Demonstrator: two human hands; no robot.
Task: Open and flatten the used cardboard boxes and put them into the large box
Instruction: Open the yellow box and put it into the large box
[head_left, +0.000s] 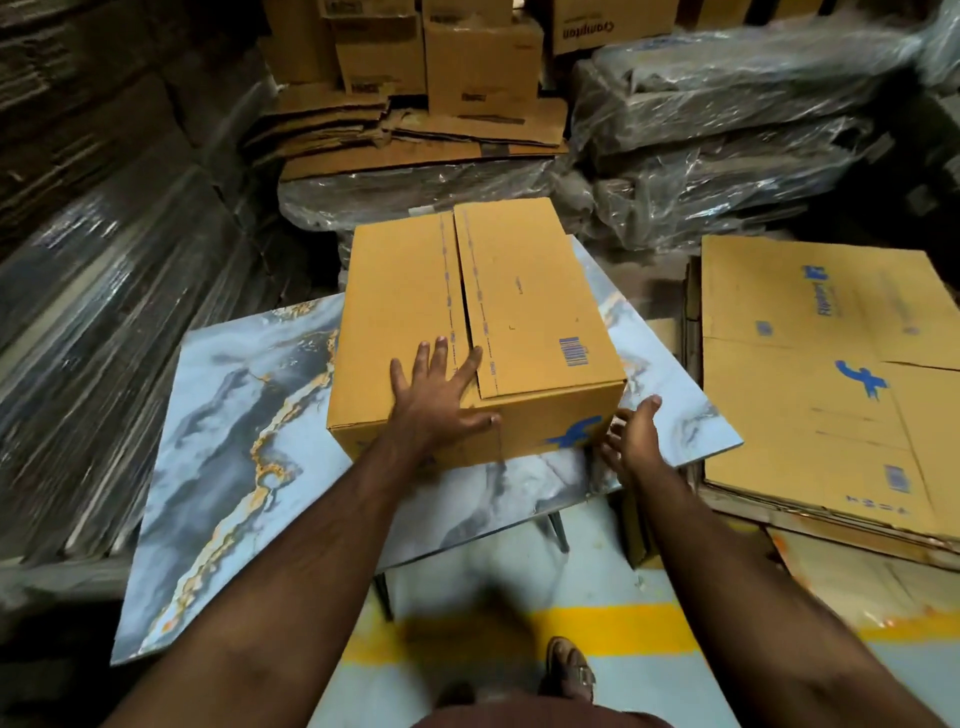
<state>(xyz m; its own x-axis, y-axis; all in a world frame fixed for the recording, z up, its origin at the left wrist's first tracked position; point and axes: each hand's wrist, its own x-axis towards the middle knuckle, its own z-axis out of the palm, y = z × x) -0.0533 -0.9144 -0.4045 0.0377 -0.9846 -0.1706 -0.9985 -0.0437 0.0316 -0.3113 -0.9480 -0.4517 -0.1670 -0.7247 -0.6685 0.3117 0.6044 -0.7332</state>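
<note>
A closed brown cardboard box (519, 291) with blue print stands on a marble-patterned table (234, 415). Its two top flaps meet along a seam that runs away from me. My left hand (441, 389) lies flat on the near end of the top, fingers spread, thumb over the front edge. My right hand (631, 431) hovers by the box's near right corner, fingers loosely open, holding nothing. To the right, flattened cardboard sheets (810, 374) with blue logos lie stacked in a large low box whose rim (737, 501) shows at the front.
Plastic-wrapped bundles (727, 135) and flattened cardboard (415, 140) pile up behind the table, with upright boxes (478, 57) beyond. Wrapped stacks (104, 291) line the left side. A yellow line (649, 629) crosses the floor by my foot (569, 670).
</note>
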